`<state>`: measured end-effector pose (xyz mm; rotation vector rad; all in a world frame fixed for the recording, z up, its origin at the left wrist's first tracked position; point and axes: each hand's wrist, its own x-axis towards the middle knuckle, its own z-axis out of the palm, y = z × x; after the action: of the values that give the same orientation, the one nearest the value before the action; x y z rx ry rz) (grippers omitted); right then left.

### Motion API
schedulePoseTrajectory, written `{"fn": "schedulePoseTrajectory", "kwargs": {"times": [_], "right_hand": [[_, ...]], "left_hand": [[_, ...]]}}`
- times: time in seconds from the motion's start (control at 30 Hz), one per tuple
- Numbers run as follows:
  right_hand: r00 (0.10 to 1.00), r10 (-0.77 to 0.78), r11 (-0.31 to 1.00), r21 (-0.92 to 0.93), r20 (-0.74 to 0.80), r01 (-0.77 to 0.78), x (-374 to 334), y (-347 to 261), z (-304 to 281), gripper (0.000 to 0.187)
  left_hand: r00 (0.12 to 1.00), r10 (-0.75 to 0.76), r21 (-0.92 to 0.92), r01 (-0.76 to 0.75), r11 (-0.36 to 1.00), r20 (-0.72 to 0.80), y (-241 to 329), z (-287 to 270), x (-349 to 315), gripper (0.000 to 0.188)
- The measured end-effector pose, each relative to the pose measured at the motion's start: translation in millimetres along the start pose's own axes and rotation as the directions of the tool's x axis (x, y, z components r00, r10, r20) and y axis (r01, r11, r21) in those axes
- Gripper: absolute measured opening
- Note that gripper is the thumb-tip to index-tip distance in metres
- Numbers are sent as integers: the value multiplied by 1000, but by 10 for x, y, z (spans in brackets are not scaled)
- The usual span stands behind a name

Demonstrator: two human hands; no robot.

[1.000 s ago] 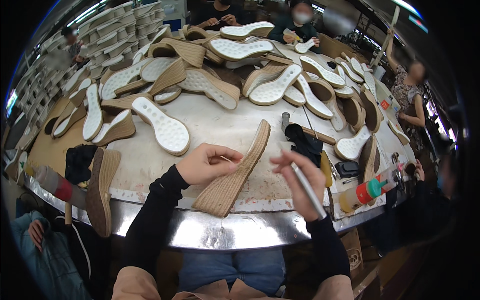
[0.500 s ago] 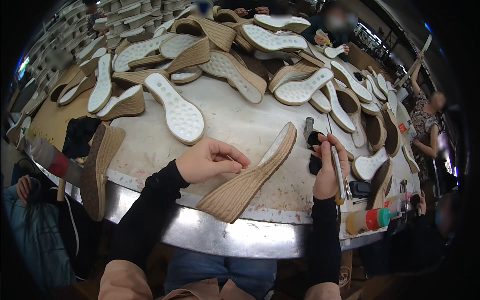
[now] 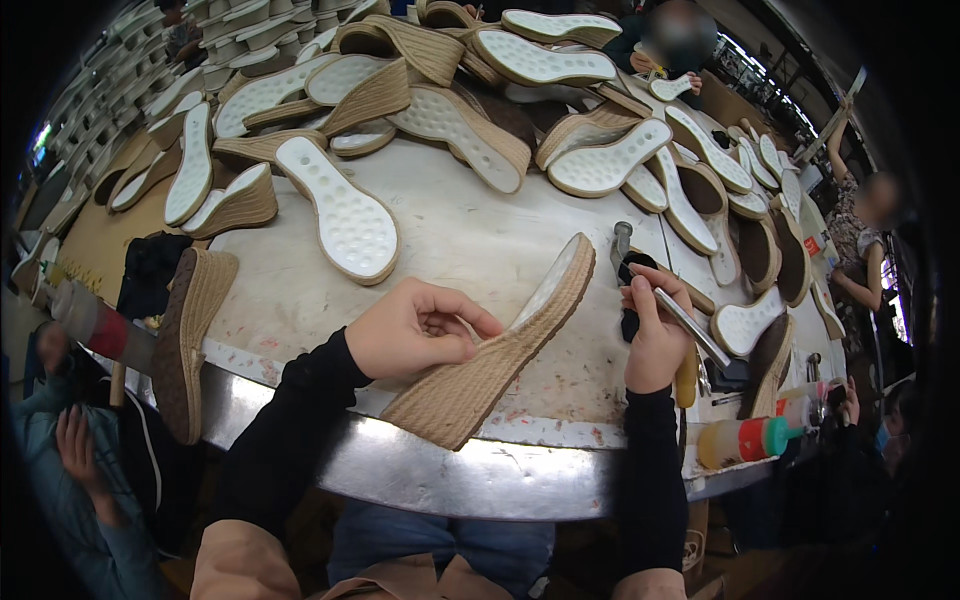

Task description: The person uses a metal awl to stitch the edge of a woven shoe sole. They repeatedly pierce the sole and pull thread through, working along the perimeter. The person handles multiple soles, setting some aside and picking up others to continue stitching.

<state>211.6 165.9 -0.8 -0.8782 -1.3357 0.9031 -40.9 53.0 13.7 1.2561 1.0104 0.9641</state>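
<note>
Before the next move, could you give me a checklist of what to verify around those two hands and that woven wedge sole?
1. Right hand has a grip on the silver tool: ok, fingers are closed on it.
2. Tool kept apart from the wedge sole: ok, a gap shows between them.
3. Left hand at the sole: ok, thumb and fingers are at its upper side.
4. Left grip firm: cannot tell, the curled fingers partly hide the contact.
5. Heel end supported: cannot tell, it overlaps the metal table edge in this view.
6. Right hand's surroundings free of other tools: not ok, a hammer lies close by.
</note>
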Motion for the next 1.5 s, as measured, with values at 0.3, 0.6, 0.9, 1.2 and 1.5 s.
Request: {"fn": "schedulePoseTrajectory", "kwargs": {"times": [0.3, 0.6, 0.9, 1.2, 1.5], "right_hand": [[996, -87, 990, 115, 37, 82, -46, -149, 30, 21], [874, -237, 970, 156, 424, 187, -460, -340, 176, 34], [855, -279, 956, 45, 438, 288, -501, -292, 193, 28], [844, -347, 938, 139, 408, 318, -499, -237, 227, 28], [827, -328, 943, 103, 456, 317, -384, -188, 196, 30]], "left_hand": [[991, 110, 247, -88, 965, -78, 83, 137, 86, 30], [987, 119, 348, -74, 934, -108, 132, 282, 231, 40], [953, 275, 353, -215, 911, -129, -9, 313, 257, 40], [944, 325, 436, -269, 859, -58, 15, 299, 273, 43], [959, 272, 353, -228, 907, -78, -39, 302, 308, 41]]}}
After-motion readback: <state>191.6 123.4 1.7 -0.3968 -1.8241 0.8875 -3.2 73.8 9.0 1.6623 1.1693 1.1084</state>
